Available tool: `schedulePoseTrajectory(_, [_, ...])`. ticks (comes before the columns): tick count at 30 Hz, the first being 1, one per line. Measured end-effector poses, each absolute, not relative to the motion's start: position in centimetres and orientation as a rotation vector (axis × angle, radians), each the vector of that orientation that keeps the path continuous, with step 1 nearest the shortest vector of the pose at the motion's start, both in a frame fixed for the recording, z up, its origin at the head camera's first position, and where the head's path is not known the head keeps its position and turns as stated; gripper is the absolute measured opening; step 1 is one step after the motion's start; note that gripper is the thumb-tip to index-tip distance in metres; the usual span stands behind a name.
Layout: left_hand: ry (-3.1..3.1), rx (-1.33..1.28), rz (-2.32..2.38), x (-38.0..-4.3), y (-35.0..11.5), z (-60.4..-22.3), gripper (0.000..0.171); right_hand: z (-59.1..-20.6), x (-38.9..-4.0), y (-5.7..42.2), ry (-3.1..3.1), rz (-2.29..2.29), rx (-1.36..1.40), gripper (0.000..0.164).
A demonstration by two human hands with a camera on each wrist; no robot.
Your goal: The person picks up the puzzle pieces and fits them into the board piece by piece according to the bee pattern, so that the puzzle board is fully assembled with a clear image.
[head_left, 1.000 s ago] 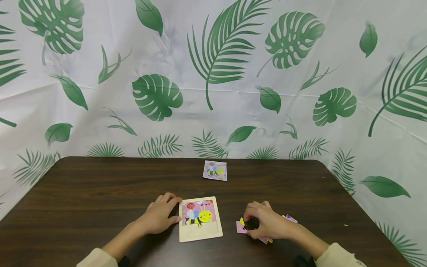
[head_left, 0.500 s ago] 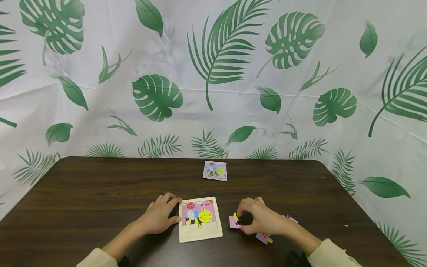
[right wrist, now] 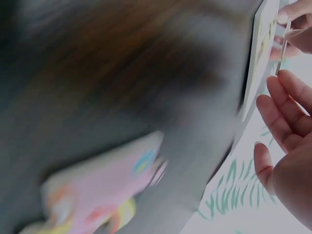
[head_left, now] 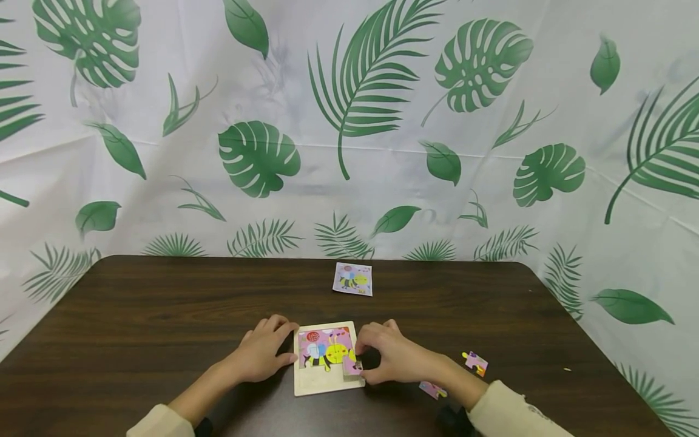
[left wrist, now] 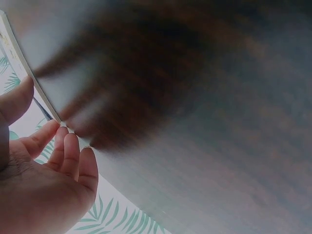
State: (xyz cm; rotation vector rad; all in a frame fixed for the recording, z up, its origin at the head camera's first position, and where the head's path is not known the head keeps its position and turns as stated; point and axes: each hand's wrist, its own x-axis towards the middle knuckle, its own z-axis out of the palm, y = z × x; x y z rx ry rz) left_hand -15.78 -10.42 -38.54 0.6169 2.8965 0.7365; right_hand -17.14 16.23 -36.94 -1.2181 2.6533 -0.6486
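Observation:
A wooden puzzle tray (head_left: 319,381) lies on the dark table, its upper part filled with pieces of a bee picture and its lower strip bare wood. My left hand (head_left: 259,352) rests against the tray's left edge, thumb and fingertips touching the rim, as the left wrist view (left wrist: 58,170) also shows. Between thumb and fingers, my right hand (head_left: 398,355) pinches a pink puzzle piece (head_left: 352,366) over the tray's right side, just below the bee's head. The piece is slightly tilted; whether it touches the tray I cannot tell.
Two loose puzzle pieces lie on the table: one piece (head_left: 476,363) right of my right forearm, another piece (head_left: 433,389) partly beside it. A printed bee picture card (head_left: 352,280) lies near the back edge. Behind the table (head_left: 164,297) hangs a leaf-patterned cloth (head_left: 382,200).
My right hand has carried the pink puzzle piece leftward from the table to above the tray, uncovering the loose pieces. My left hand and the tray have stayed put.

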Motion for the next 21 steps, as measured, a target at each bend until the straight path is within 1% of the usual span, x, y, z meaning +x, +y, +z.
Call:
schedulePoseTrajectory(12, [2.895,0.628,0.762,-15.8,-10.6,-38.4,0.044,-37.2,-16.9,11.9,2.612,-0.546,-1.286,0.02])
schedulePoseTrajectory(21, [2.899,0.65,0.772,-15.8,-10.6,-38.5,0.044,-37.3,-16.7,10.3,2.648,-0.448,-1.301,0.021])
